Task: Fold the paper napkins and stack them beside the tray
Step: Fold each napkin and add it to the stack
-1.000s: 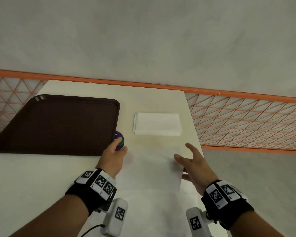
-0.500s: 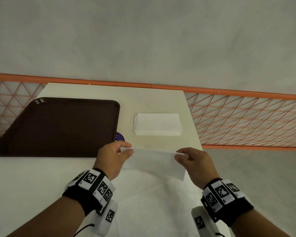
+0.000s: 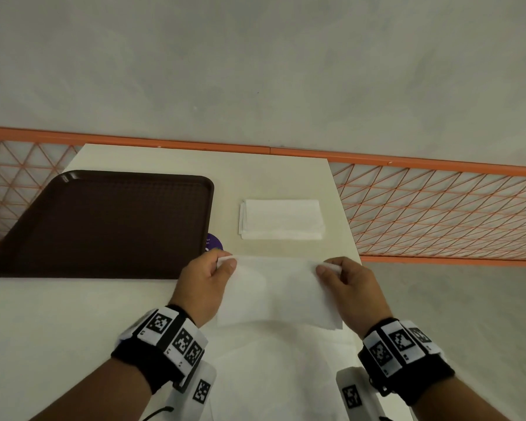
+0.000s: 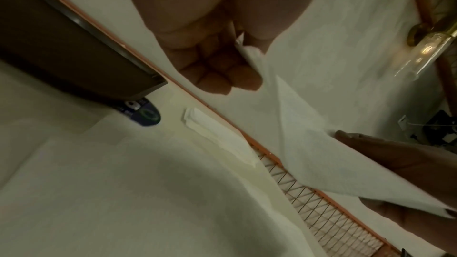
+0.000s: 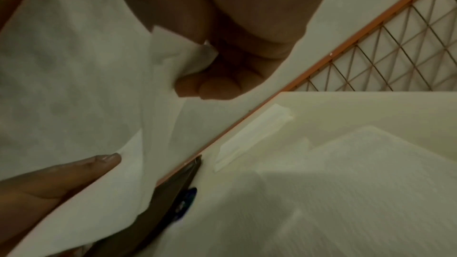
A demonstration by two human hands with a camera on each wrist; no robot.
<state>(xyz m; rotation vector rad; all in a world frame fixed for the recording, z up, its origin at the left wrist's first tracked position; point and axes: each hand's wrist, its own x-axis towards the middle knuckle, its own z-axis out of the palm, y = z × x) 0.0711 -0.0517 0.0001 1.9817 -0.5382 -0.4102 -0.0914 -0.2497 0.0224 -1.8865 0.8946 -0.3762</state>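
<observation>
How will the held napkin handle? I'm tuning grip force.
Likely floppy: the napkin sags between the left hand and right hand. Probably very light, since fingertip pinches carry it. It may tear if tugged; it looks thin.

Thin matt paper napkin [image 3: 278, 291], textured brown plastic tray [image 3: 103, 226], smooth table [image 3: 58, 329]

Purple round sticker [image 3: 214, 243]: on the bench at the near right corner of the brown tray [image 3: 103, 223], partly hidden under it; a few pale letters and a white mark show, too small and blurred to read.
Wristbands [image 3: 170, 338]: black-and-white square code markers, with no letters or numbers.
Readable words or numbers: none in any view.
</observation>
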